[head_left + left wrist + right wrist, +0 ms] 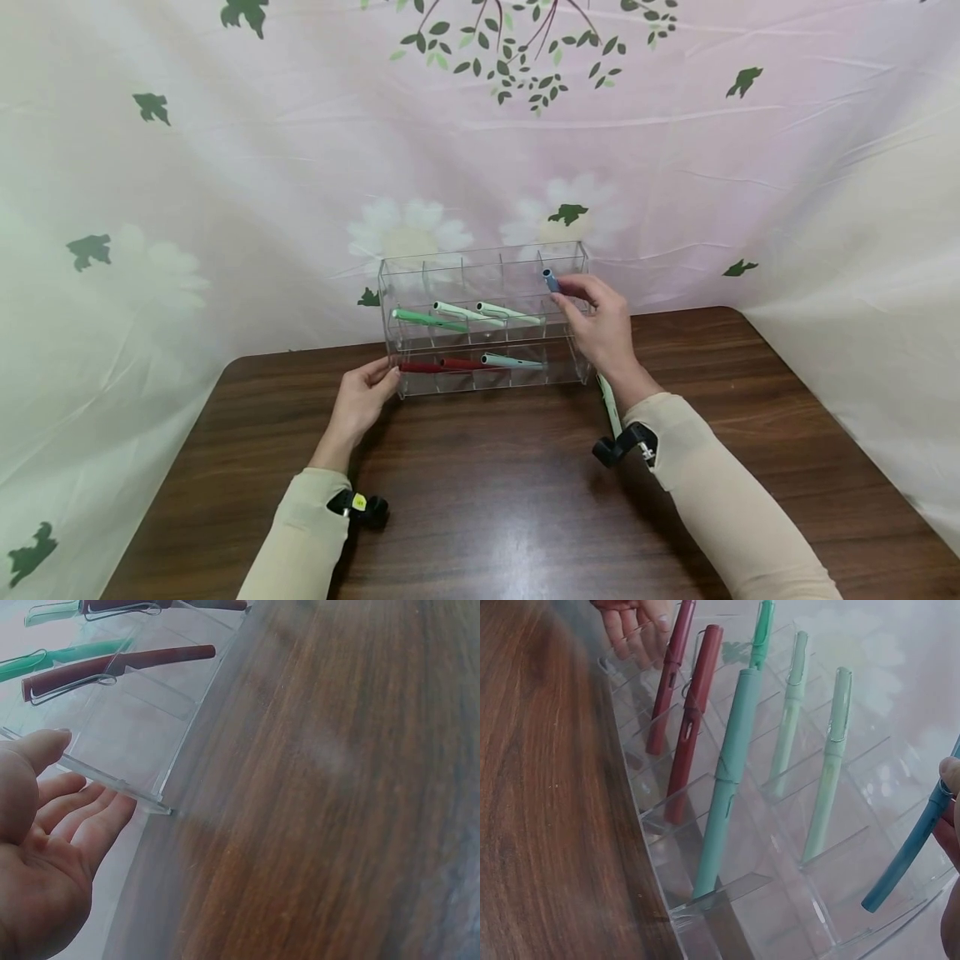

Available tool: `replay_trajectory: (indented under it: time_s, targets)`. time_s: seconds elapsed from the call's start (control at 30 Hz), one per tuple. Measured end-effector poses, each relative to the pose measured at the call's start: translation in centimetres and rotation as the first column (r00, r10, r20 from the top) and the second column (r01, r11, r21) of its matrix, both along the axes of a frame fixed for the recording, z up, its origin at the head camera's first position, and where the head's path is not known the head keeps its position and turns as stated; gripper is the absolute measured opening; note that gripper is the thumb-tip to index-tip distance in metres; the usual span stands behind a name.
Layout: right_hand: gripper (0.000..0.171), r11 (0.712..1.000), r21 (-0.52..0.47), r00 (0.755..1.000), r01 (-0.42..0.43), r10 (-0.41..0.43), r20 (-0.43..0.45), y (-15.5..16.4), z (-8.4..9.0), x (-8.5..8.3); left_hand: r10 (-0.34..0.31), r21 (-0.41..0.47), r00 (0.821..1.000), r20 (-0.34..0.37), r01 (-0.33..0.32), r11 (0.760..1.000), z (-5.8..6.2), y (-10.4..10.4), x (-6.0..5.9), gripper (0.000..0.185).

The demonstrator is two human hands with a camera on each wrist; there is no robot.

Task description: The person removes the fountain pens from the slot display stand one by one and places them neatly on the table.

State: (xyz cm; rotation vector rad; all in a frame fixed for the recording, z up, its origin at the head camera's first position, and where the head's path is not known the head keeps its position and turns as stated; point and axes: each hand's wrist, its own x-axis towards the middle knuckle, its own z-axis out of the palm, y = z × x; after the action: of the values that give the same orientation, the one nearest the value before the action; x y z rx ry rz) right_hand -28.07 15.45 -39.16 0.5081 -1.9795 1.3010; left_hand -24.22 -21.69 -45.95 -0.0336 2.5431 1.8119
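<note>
The right hand (606,329) is pinching a blue pen (551,282) between its thumb and fingers, partly closed. It is holding the pen at the upper row of a clear rack (453,383), by the end farthest from the left hand (360,400). The pen is slanting, its barrel end pointing down toward the compartments; whether that end is touching the rack, I cannot tell.

The left hand is gripping the rack's near end wall, its thumb lying on one side and its other fingers, slightly bent, reaching along the other. The rack is standing between the two hands.

In the upper row, going from the left hand toward the right, a green pen (429,320) and two pale green pens (512,313) are leaning in their slots. In the lower row, two red pens (420,367) are sitting closest to the left hand, and a pale blue pen (512,361) is resting just beyond them.

Another light green pen (609,406) is lying on the brown table (480,475) beside the right wrist. Behind both hands, a leaf-patterned cloth (300,167) is hanging.
</note>
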Motion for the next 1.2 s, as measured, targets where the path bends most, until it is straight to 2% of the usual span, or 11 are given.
replay_trajectory:
  time_s: [0.3, 0.6, 0.9, 1.2]
  targets:
    - [0.022, 0.996, -0.074, 0.996, -0.058, 0.053, -0.067, 0.2, 1.5, 0.3, -0.011, -0.004, 1.0, -0.005, 0.01, 1.0, 0.2, 0.1, 0.1, 0.05]
    - [0.021, 0.997, -0.07, 0.992, -0.046, 0.037, -0.122, 0.3, 2.7, 0.9, -0.001, -0.001, 1.0, 0.001, 0.001, 1.0, 0.0, -0.2, 0.0, 0.05]
    - [0.024, 0.993, -0.105, 0.995, -0.053, 0.043, -0.094, 1.1, 3.1, 1.6, 0.002, -0.014, 1.0, -0.007, -0.002, 1.0, -0.3, 0.0, 0.0, 0.05]
    - [0.022, 0.995, -0.102, 0.999, -0.013, 0.009, -0.042, 2.6, 1.9, 2.5, 0.009, -0.019, 1.0, -0.008, -0.009, 1.0, -0.3, 0.0, 0.0, 0.049]
